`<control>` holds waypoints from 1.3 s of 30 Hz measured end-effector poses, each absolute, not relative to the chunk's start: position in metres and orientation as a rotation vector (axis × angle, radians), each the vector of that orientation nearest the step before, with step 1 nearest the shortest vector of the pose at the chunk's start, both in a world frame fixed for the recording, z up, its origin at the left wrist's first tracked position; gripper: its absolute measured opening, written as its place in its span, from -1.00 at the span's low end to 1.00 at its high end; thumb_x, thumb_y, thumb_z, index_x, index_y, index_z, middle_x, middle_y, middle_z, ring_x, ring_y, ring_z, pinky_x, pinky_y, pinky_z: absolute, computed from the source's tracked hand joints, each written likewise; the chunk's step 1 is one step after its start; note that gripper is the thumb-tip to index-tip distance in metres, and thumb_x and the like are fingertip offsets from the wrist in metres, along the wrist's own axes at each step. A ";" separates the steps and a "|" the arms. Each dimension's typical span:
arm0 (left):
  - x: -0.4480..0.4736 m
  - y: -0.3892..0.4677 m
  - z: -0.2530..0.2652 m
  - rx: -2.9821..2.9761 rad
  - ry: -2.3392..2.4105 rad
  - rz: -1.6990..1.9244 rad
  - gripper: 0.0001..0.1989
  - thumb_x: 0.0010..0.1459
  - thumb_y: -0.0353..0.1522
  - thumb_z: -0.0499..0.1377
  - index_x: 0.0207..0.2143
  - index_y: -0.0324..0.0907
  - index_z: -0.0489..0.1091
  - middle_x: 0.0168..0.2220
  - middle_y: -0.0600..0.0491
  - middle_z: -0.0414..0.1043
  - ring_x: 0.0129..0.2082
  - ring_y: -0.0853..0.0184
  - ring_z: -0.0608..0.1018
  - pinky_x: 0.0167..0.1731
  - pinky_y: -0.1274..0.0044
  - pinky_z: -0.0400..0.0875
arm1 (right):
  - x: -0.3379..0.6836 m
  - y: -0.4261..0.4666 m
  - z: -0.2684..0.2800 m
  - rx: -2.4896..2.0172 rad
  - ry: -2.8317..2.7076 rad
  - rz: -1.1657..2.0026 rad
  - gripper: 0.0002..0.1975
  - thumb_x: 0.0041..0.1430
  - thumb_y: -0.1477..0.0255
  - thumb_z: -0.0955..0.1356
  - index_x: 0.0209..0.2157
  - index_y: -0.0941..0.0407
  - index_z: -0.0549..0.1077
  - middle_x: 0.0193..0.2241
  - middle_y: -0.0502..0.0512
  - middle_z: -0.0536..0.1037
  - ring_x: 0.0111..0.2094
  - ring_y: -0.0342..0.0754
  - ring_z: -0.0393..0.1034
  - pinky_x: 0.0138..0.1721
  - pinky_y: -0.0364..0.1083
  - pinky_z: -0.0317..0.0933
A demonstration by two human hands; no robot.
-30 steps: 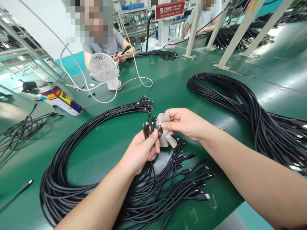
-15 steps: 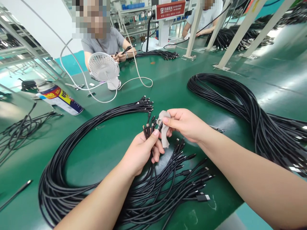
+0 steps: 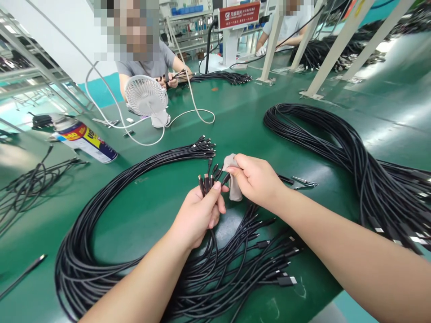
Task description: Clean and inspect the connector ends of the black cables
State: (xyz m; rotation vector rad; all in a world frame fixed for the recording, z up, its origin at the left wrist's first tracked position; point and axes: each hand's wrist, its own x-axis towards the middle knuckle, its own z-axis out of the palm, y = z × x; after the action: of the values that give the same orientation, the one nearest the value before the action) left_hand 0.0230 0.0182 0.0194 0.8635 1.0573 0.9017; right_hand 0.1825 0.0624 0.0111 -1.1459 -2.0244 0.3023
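My left hand [image 3: 198, 211] is closed around several black cables, whose connector ends [image 3: 206, 183] stick up past the thumb. One connector [image 3: 226, 178] points right from between thumb and fingers, toward the cloth. My right hand [image 3: 254, 175] pinches a crumpled grey-white cloth [image 3: 235, 190] just right of that connector; whether cloth and connector touch, I cannot tell. Below the hands lies a spread of loose black cable ends [image 3: 262, 244]. They belong to a long looped cable bundle [image 3: 77, 233] that curves round on the left, with more ends [image 3: 205, 147] lying beyond my hands.
A second cable bundle [image 3: 336, 134] lies right on the green table [image 3: 161, 211]. Tweezers [image 3: 305, 183] rest beside my right forearm. At left stand a spray can [image 3: 89, 141] and a small white fan [image 3: 146, 96] with a white cord. Two co-workers sit across, one holding cables.
My right hand has shifted slightly right and turned, its fingers now closed more over the cloth. The connector between the hands shows more. Across the table, the co-worker's hands have moved a little.
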 end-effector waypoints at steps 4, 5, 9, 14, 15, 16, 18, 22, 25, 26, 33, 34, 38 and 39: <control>0.023 0.018 0.020 0.856 1.035 0.920 -0.65 0.06 -0.13 0.27 -0.40 -0.26 0.38 -0.73 0.24 0.27 -0.86 0.63 0.10 -0.81 0.70 -0.07 | 0.183 0.060 0.011 -1.085 -2.035 0.205 -0.72 0.29 0.41 0.18 -0.49 0.03 -0.01 -0.57 -0.03 0.28 -0.51 -0.12 0.14 -0.44 -0.13 0.02; 0.023 0.018 0.020 0.864 1.029 0.929 -0.66 0.05 -0.13 0.27 -0.40 -0.25 0.38 -0.72 0.24 0.28 -0.86 0.64 0.11 -0.81 0.71 -0.06 | 0.183 0.060 0.012 -1.077 -2.041 0.186 -0.72 0.29 0.41 0.18 -0.49 0.03 -0.01 -0.57 -0.03 0.29 -0.52 -0.12 0.14 -0.45 -0.13 0.01; 0.022 0.019 0.019 0.879 1.024 0.930 -0.67 0.03 -0.15 0.30 -0.43 -0.25 0.38 -0.63 0.16 0.40 -0.83 0.61 0.21 -0.83 0.70 0.01 | 0.185 0.059 0.011 -1.091 -2.069 0.148 -0.73 0.31 0.40 0.16 -0.48 0.04 0.01 -0.56 -0.02 0.29 -0.53 -0.13 0.12 -0.46 -0.12 -0.02; 0.022 0.019 0.021 0.820 1.007 0.938 -0.65 -0.09 -0.18 0.38 -0.46 -0.26 0.38 -0.60 0.11 0.45 -0.73 0.53 0.37 -0.77 0.68 0.24 | 0.184 0.058 0.011 -1.086 -2.081 0.130 -0.76 0.32 0.40 0.15 -0.47 0.05 0.07 -0.53 0.01 0.35 -0.51 -0.12 0.16 -0.46 -0.11 -0.01; 0.022 0.019 0.021 0.809 1.004 0.935 -0.65 -0.10 -0.19 0.39 -0.46 -0.26 0.39 -0.60 0.11 0.46 -0.72 0.52 0.39 -0.75 0.68 0.26 | 0.183 0.057 0.012 -1.082 -2.073 0.126 -0.76 0.32 0.40 0.15 -0.47 0.05 0.08 -0.53 0.01 0.35 -0.52 -0.12 0.17 -0.46 -0.11 0.00; 0.022 0.019 0.021 0.801 1.001 0.931 -0.65 -0.10 -0.19 0.39 -0.46 -0.27 0.38 -0.60 0.10 0.46 -0.72 0.52 0.40 -0.74 0.68 0.27 | 0.183 0.057 0.013 -1.080 -2.054 0.119 -0.76 0.32 0.40 0.15 -0.47 0.05 0.07 -0.54 0.01 0.35 -0.52 -0.12 0.18 -0.46 -0.11 0.01; 0.021 0.019 0.022 0.791 0.999 0.935 -0.65 -0.11 -0.21 0.41 -0.47 -0.26 0.37 -0.60 0.10 0.47 -0.71 0.52 0.41 -0.74 0.69 0.28 | 0.184 0.057 0.018 -1.093 -1.990 0.113 -0.75 0.31 0.40 0.15 -0.48 0.04 0.05 -0.54 0.02 0.36 -0.51 -0.10 0.21 -0.45 -0.12 0.04; 0.019 0.019 0.023 0.780 1.019 0.957 -0.65 -0.14 -0.23 0.43 -0.48 -0.25 0.36 -0.59 0.11 0.47 -0.68 0.52 0.43 -0.72 0.69 0.31 | 0.193 0.061 0.029 -1.231 -1.847 0.142 -0.73 0.29 0.38 0.17 -0.49 0.03 0.03 -0.53 0.05 0.37 -0.47 -0.07 0.28 -0.39 -0.10 0.12; 0.019 0.020 0.024 0.794 1.046 0.980 -0.63 -0.16 -0.23 0.44 -0.47 -0.24 0.35 -0.58 0.12 0.48 -0.65 0.49 0.47 -0.67 0.68 0.36 | 0.201 0.069 0.029 -1.330 -1.788 0.152 -0.79 0.29 0.38 0.19 -0.45 0.05 0.14 -0.49 0.08 0.41 -0.42 -0.04 0.32 -0.33 -0.08 0.17; 0.019 0.020 0.024 0.804 1.059 0.989 -0.62 -0.17 -0.23 0.44 -0.47 -0.24 0.34 -0.58 0.11 0.49 -0.64 0.49 0.48 -0.67 0.68 0.37 | 0.203 0.072 0.027 -1.347 -1.787 0.161 -0.84 0.28 0.39 0.20 -0.42 0.06 0.19 -0.46 0.09 0.42 -0.39 -0.03 0.34 -0.31 -0.07 0.19; 0.021 0.020 0.024 0.830 1.117 1.019 -0.60 -0.20 -0.25 0.45 -0.46 -0.22 0.30 -0.58 0.09 0.51 -0.61 0.43 0.53 -0.66 0.66 0.40 | 0.211 0.094 0.000 -1.377 -1.817 0.099 -0.49 0.12 0.55 0.27 0.12 0.15 0.16 0.04 0.34 0.35 0.07 0.17 0.27 0.07 0.17 0.21; 0.021 0.020 0.024 0.826 1.118 1.015 -0.60 -0.21 -0.25 0.45 -0.46 -0.22 0.30 -0.59 0.09 0.51 -0.61 0.43 0.53 -0.65 0.65 0.40 | 0.213 0.096 -0.003 -1.393 -1.825 0.111 -0.43 0.11 0.55 0.26 0.18 0.18 0.10 0.06 0.37 0.32 0.11 0.18 0.24 0.10 0.19 0.20; 0.021 0.020 0.025 0.823 1.120 1.007 -0.59 -0.21 -0.24 0.45 -0.46 -0.22 0.30 -0.58 0.10 0.50 -0.61 0.43 0.52 -0.63 0.64 0.41 | 0.217 0.099 -0.009 -1.428 -1.922 0.126 -0.36 0.12 0.55 0.27 0.24 0.23 0.05 0.12 0.41 0.22 0.18 0.22 0.14 0.19 0.24 0.09; 0.021 0.021 0.025 0.832 1.121 0.999 -0.59 -0.21 -0.22 0.44 -0.46 -0.22 0.30 -0.57 0.09 0.50 -0.61 0.43 0.52 -0.61 0.62 0.42 | 0.218 0.098 -0.008 -1.448 -1.952 0.125 -0.38 0.11 0.55 0.28 0.22 0.21 0.08 0.15 0.41 0.18 0.20 0.23 0.12 0.20 0.24 0.07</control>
State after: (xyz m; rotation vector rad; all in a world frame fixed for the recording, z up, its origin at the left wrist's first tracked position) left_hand 0.0213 0.0208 0.0247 0.8317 1.1214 0.9994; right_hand 0.2179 0.0983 -0.0077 -1.4477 -1.9516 0.1248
